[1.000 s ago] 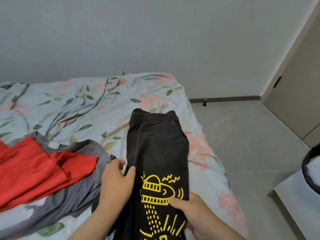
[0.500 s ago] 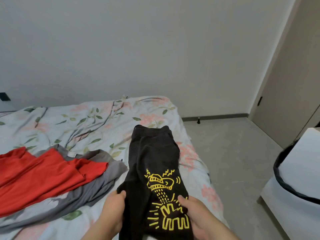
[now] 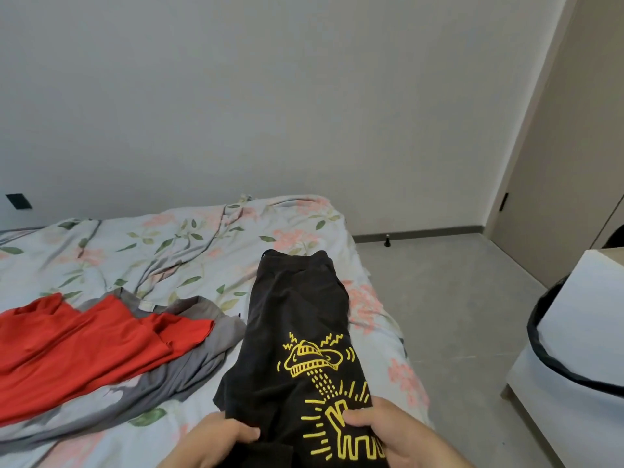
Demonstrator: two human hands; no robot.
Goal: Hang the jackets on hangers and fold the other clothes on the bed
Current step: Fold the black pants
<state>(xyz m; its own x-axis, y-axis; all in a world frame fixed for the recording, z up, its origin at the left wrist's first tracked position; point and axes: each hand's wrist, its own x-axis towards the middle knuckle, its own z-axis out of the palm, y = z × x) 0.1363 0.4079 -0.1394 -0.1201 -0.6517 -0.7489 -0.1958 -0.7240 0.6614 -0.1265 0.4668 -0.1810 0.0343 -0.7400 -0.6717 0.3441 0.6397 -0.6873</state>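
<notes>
Head view: black trousers (image 3: 297, 309), lengthwise on bed (image 3: 189, 244), waistband far. Left hand (image 3: 216, 440), right hand (image 3: 398, 434): each grip clamped on near end, likely for folding over.

Matt black cloth trousers (image 3: 297, 319) — printed cotton bedsheet (image 3: 189, 244)

Only two parts of the person show. The left hand (image 3: 216, 440) and the right hand (image 3: 398, 432) are both bare. Each runs through a bare wrist into a short bare stretch of left forearm (image 3: 175, 461) and right forearm (image 3: 450, 459), cut off by the view's lower edge.
</notes>
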